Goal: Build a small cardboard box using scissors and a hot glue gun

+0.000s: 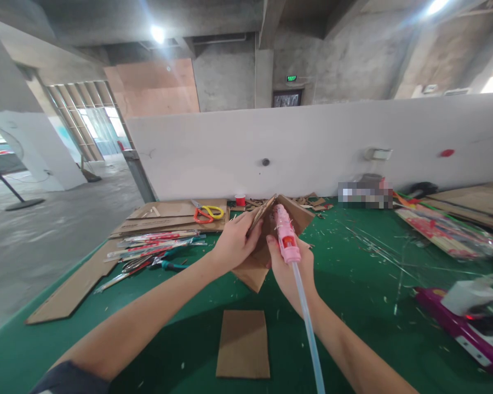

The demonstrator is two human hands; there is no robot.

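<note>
My left hand point(237, 241) grips the upper left edge of an angled cardboard piece point(257, 266), fingers wrapped over its side. A pink glue gun point(286, 235) is held in my right hand point(298, 271), and a long clear glue stick point(308, 323) sticks out of its back end toward me. The gun's front end lies inside the fold of the cardboard; its nozzle tip is hard to make out. On the green table nearer to me lies a flat, nearly square cardboard piece point(243, 345).
Scissors point(208, 213) rest on cardboard sheets point(160, 219) at the back left, near wrapped sticks point(156, 241) and pliers point(170, 265). A red cup point(240, 200) stands by the wall among scraps. At right are a purple power strip point(456, 323) and packaged materials point(447, 230).
</note>
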